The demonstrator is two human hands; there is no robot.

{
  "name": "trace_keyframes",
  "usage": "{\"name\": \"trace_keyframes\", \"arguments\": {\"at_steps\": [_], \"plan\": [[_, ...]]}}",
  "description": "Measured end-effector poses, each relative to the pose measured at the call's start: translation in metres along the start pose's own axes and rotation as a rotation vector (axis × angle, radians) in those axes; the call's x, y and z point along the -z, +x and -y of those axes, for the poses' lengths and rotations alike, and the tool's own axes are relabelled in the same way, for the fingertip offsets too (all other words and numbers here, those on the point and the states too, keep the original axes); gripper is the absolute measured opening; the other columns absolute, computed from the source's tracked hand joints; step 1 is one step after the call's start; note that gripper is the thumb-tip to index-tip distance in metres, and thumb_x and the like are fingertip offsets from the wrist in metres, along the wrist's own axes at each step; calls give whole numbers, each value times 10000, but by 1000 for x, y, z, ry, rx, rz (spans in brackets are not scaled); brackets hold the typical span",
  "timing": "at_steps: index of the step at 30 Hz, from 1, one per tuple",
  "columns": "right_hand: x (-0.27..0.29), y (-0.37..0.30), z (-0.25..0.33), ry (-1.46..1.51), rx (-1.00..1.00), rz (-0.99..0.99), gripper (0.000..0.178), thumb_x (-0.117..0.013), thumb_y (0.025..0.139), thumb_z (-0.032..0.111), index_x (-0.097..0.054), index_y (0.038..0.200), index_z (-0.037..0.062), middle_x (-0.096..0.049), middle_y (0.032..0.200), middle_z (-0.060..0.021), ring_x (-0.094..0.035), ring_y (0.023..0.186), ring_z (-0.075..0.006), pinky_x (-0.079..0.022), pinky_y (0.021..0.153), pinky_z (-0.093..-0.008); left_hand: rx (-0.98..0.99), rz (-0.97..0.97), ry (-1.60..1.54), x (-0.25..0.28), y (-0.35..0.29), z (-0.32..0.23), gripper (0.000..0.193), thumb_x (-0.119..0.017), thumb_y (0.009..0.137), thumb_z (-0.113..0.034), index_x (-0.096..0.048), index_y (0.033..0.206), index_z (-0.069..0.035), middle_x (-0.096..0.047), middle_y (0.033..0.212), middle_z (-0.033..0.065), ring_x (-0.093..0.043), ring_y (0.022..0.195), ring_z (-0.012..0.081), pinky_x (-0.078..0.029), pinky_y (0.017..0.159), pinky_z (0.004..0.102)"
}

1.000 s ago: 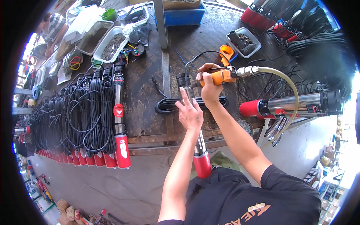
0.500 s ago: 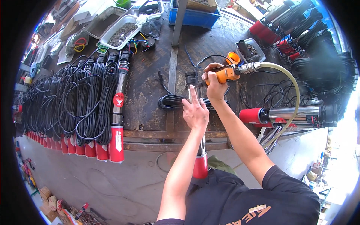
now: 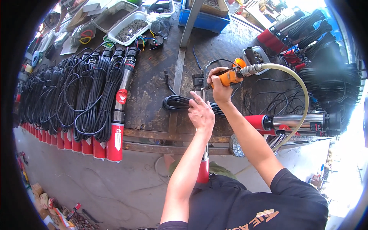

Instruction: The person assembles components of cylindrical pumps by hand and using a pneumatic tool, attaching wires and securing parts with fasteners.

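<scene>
My right hand point(image 3: 219, 87) is clamped round the orange air tool point(image 3: 229, 77), which feeds from a pale hose point(image 3: 297, 82) looping off to my right. The tool's tip sits at the black top end of the submersible pump point(image 3: 199, 85) I'm working on. The pump lies along the workbench point(image 3: 153, 96) toward me, w/ its red bottom end point(image 3: 203, 171) overhanging near my torso. My left hand point(image 3: 201, 113) is open, fingers spread, resting on the pump body just below the tool; it isn't gripping anything.

Risks, as I judge them:
- Pump is steadied by a flat palm only. Tool torque could roll it or shift it off the bench edge.
- Left fingers are close to the tool tip; a slip could catch them.
- Hose loop crosses a finished pump point(image 3: 295, 122) at right and may snag.
- Black cable coil point(image 3: 180, 103) lies just beside the pump and could be pinched.

Labels etc.:
- Red round sticker point(image 3: 122, 96) mid-body on the nearest pump of the left row.
- White rectangular label point(image 3: 117, 138) on that pump's red base.
- White trays point(image 3: 128, 28) of small parts at far left; blue bin point(image 3: 205, 21) at top centre.
</scene>
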State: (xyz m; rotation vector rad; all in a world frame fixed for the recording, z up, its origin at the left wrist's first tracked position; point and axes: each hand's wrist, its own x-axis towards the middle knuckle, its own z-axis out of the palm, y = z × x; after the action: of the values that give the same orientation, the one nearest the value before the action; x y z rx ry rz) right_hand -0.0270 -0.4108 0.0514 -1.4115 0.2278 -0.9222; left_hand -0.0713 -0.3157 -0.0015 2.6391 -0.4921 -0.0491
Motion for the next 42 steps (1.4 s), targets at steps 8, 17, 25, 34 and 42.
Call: {"name": "trace_keyframes", "arguments": {"at_steps": [8,17,25,34,42], "plan": [[2,-4,-7,-54,9,24,77,-586,865,-24,-598,928,17,-631,831,-69,-592,651,-122,-481,599,-239,18,106,-17,1,0,0,833,-595,970,-366,-200,1532,107,-528,1171,218,-679,836,330,-593,676,389],[-3,-5,24,-11,34,-98,199,-599,852,-62,-612,1037,10,-648,861,-57,-588,641,-97,-460,560,-218,20,37,-18,3,-3,-7,797,-579,971,-403,-266,1509,94,-537,1175,198,-660,889,319,-570,757,399],[92,-119,200,-26,333,-133,244,-514,853,-15,-507,1091,42,-517,909,-107,-521,651,-141,-460,604,-292,-889,139,-187,21,-124,-71,186,-601,854,-149,-610,1021,-68,-570,895,94,-570,939,292,-442,774,414],[175,-216,258,-103,410,-374,231,-537,838,-9,-512,1066,13,-537,959,-141,-529,628,-152,-487,593,-296,-1010,523,-224,-69,-185,-93,131,-626,793,-122,-703,724,-41,-695,770,202,-707,740,376,-573,675,464],[197,-233,261,-67,405,-454,194,-545,896,5,-506,1086,6,-566,948,-150,-571,695,-170,-500,606,-302,59,1070,-909,-8,-170,-107,131,-676,922,-91,-723,954,27,-747,831,147,-705,658,166,-548,552,285]]}}
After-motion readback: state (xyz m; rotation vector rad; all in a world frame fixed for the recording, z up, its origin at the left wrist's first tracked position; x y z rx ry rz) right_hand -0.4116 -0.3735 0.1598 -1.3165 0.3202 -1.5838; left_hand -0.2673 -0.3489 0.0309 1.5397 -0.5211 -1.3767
